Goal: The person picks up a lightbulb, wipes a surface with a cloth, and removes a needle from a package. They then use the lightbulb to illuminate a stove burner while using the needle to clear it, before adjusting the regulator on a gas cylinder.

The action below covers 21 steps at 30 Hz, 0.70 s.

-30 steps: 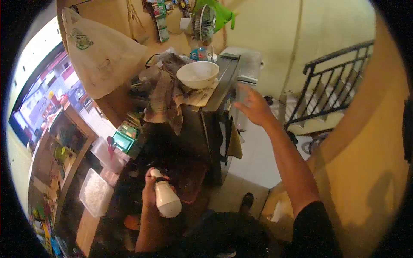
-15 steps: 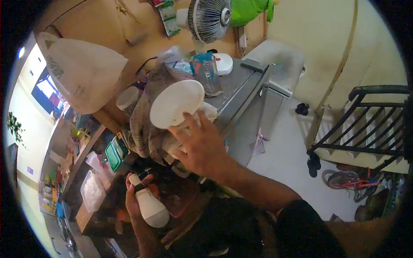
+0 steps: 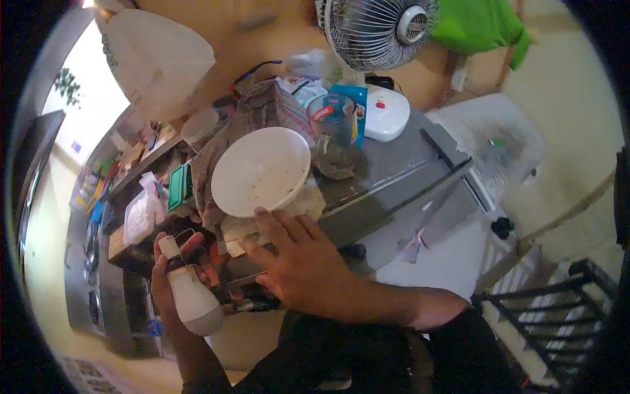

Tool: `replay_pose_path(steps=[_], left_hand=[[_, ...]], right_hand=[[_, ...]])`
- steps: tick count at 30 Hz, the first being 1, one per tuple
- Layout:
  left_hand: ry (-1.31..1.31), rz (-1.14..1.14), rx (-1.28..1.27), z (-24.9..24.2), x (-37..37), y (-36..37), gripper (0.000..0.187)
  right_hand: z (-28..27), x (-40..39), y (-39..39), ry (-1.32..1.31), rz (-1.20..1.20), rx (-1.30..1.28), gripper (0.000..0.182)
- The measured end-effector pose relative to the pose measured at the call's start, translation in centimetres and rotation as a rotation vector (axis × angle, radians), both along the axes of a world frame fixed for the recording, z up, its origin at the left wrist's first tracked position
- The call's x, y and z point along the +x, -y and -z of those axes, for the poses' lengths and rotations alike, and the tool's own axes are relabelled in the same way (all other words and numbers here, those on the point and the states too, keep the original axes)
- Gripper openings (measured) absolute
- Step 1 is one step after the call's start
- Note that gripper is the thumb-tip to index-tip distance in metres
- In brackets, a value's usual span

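A white bowl (image 3: 262, 171) with small specks inside rests on cloth and a pale sheet (image 3: 239, 236) on the grey tabletop. My right hand (image 3: 298, 259) is just below the bowl, fingers spread, fingertips at or close to its lower rim; it grips nothing. At the lower left, my left hand (image 3: 167, 269) holds a white light bulb (image 3: 195, 302), dome pointing down. A small white piece (image 3: 169, 246) sits between the fingers above the bulb, with a thin wire loop beside it. Right of the bowl stands a clear glass mug (image 3: 335, 141).
Behind the table are a fan (image 3: 387, 33) and a white lidded box (image 3: 387, 113). A white plastic chair (image 3: 492, 138) stands at the right, with a black railing (image 3: 551, 322) beyond. Left are a green-rimmed container (image 3: 177, 187) and a tub (image 3: 139, 218). A white bag (image 3: 157, 59) hangs upper left.
The bowl has gone from tilted up at my right hand to lying flatter on the cloth, and the fingers have come off its inside. My left hand and the bulb have shifted left; the view has turned.
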<state>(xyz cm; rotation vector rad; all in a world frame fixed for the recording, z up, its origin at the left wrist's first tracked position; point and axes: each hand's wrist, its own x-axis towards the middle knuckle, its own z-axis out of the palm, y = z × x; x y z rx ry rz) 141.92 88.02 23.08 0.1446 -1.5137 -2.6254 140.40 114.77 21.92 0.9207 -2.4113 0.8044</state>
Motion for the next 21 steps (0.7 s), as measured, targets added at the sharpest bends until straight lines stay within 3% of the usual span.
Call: replay_pose_path(steps=[4,6,8,10,14,16,21], left_hand=[[-0.062,-0.089,0.017,-1.3,1.6,-4.8,0.044],[-0.066,-0.128,0.034,-1.3,1.7,-6.0,0.045],[-0.066,-0.172,0.047,-1.3,1.7,-6.1,0.046],[-0.127,-0.018,-0.020,-1.2,1.1,-4.9,0.047],[-0.181,-0.011,0.039,-1.8,1.2,-3.2,0.047],[-0.221,0.108,0.087,-0.9,1.3,-0.7,0.046],[-0.256,0.029,0.064,1.4,2.4,4.3,0.046]], right_hand=[[-0.1,-2.2,-6.1,0.062,-0.237,-0.067,0.057],[-0.2,-3.7,-9.3,-0.059,-0.067,-0.118,0.061],[-0.9,-4.8,-9.9,-0.032,-0.135,-0.101,0.058],[-1.4,-5.3,-8.6,-0.008,-0.207,-0.086,0.055],[-0.7,-6.8,-5.4,0.002,-0.091,0.230,0.032],[-0.7,-7.1,-5.2,0.045,-0.041,0.357,0.025],[-4.3,-4.4,-5.5,0.022,-0.114,0.001,0.021]])
